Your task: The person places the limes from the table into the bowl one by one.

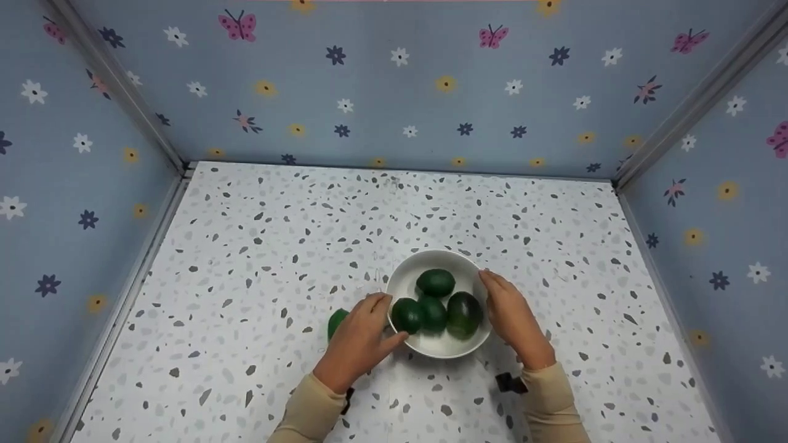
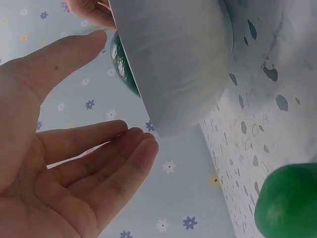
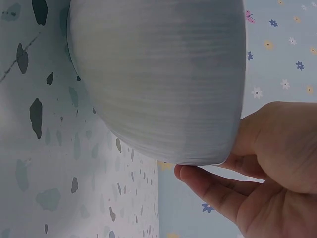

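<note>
A white bowl [image 1: 438, 349] stands on the speckled table, holding several dark green avocados [image 1: 436, 283]. My right hand [image 1: 512, 314] grips the bowl's right rim. In the right wrist view its fingertips [image 3: 190, 173] touch the outer wall, while its thumb is partly hidden behind the rim. On the bowl's left side, my left hand [image 1: 362, 337] has its thumb and fingers spread around the rim. The left wrist view shows these fingers [image 2: 111, 168] loosely bent, with a gap to the bowl. A bright green, smooth, rounded object [image 2: 290, 201] lies beside the left hand, which partly covers it in the head view.
The white speckled tabletop [image 1: 277, 246] runs back to a blue panel [image 1: 394, 92] printed with flowers and butterflies. Similar panels stand on the left and right, with grey posts at the corners. Dark straps [image 1: 511, 383] show near the wrists.
</note>
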A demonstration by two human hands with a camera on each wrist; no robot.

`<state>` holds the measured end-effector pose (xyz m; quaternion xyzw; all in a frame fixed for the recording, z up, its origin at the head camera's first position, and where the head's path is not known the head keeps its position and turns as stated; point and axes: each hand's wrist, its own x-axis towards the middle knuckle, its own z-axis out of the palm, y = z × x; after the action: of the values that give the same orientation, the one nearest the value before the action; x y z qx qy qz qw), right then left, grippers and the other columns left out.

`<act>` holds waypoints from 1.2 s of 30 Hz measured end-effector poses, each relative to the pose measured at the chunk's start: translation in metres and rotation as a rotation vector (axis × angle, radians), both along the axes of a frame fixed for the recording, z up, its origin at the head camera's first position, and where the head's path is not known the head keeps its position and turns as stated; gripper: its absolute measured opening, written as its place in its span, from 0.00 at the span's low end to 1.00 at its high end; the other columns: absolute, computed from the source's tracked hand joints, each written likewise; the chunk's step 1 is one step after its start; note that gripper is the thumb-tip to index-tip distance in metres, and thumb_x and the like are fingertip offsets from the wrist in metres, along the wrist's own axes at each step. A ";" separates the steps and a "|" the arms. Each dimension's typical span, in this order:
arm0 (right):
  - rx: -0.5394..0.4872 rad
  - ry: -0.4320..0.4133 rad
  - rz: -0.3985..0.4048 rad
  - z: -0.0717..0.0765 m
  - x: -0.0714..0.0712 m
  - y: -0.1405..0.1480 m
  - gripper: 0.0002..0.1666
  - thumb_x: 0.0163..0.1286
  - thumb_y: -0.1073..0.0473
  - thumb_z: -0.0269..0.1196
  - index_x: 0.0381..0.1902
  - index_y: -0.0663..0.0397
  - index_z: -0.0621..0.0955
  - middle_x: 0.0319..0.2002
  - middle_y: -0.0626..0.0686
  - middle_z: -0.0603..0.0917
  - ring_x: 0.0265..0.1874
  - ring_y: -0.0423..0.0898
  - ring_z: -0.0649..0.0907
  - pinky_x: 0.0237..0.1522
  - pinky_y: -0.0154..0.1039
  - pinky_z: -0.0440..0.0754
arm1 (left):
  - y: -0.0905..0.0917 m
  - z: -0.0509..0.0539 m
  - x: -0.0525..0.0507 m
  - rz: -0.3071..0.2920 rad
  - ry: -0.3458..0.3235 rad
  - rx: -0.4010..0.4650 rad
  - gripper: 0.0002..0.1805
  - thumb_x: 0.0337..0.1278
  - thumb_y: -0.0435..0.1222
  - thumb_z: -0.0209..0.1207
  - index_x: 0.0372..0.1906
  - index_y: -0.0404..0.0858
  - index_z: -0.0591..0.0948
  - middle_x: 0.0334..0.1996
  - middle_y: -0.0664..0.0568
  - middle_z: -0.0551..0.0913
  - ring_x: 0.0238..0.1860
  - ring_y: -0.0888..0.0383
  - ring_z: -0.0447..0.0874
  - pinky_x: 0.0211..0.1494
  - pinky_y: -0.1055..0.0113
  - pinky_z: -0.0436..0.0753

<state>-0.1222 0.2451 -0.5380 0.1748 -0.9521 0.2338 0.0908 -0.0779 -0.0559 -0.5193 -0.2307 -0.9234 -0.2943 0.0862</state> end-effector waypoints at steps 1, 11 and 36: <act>0.000 -0.010 -0.005 0.000 0.000 0.000 0.25 0.69 0.77 0.56 0.64 0.71 0.74 0.60 0.69 0.77 0.58 0.65 0.78 0.60 0.56 0.75 | -0.002 0.000 0.000 0.005 0.007 0.005 0.39 0.50 0.47 0.75 0.61 0.26 0.77 0.56 0.37 0.79 0.56 0.44 0.79 0.57 0.52 0.80; -0.003 -0.056 -0.025 0.001 0.000 -0.001 0.24 0.71 0.75 0.55 0.65 0.71 0.74 0.60 0.69 0.76 0.59 0.65 0.77 0.61 0.57 0.74 | -0.045 -0.003 0.001 0.178 -0.061 0.035 0.40 0.46 0.48 0.77 0.61 0.28 0.78 0.57 0.39 0.79 0.58 0.42 0.78 0.59 0.49 0.79; -0.014 -0.040 -0.008 0.001 -0.001 0.000 0.24 0.71 0.75 0.56 0.65 0.71 0.74 0.59 0.68 0.77 0.58 0.66 0.77 0.61 0.57 0.74 | -0.094 -0.048 0.002 0.082 -0.468 0.150 0.48 0.46 0.37 0.77 0.74 0.35 0.66 0.72 0.42 0.65 0.71 0.44 0.64 0.71 0.46 0.64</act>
<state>-0.1232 0.2446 -0.5367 0.1657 -0.9528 0.2433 0.0737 -0.0759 -0.1498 -0.5669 -0.1115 -0.9024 -0.4037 -0.1014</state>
